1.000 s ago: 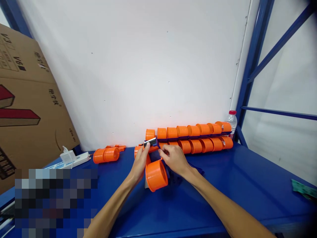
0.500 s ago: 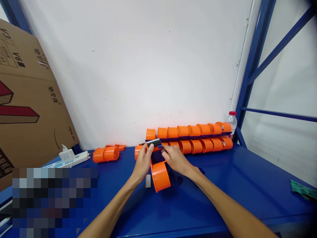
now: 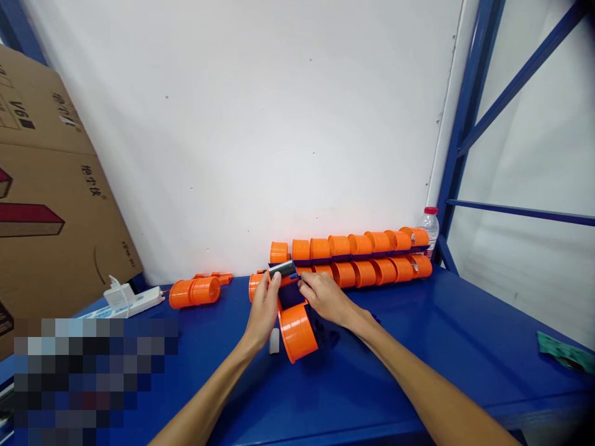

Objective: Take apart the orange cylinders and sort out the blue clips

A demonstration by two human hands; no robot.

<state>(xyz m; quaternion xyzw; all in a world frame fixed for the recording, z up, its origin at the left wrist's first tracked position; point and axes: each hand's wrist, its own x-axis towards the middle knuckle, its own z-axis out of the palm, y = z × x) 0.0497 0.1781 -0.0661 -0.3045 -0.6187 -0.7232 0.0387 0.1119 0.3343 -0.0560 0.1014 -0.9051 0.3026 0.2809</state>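
Observation:
My left hand [image 3: 264, 308] is closed round the left side of an orange and dark blue part [image 3: 298, 332], whose round orange cup hangs below. A black strip with a pale comb-like edge [image 3: 281, 269] lies across its top, under my left thumb. My right hand [image 3: 325, 298] has its fingers pinched at the part's upper right edge, by a small blue piece [image 3: 294, 276]. What those fingertips grip is too small to make out. Just below my left hand a small grey block [image 3: 274, 341] rests on the blue table [image 3: 223, 384].
Two rows of orange cups [image 3: 360, 244] line the wall, with a red-capped bottle [image 3: 430, 228] at their right end. Leftward are orange cylinders [image 3: 195, 292], a white power strip [image 3: 144, 300] and a cardboard box [image 3: 56, 204]. Green cloth [image 3: 564, 352] lies far right.
The whole view has shifted slightly, so things appear a little further left. Both hands keep their hold on the part, which has hardly moved between them.

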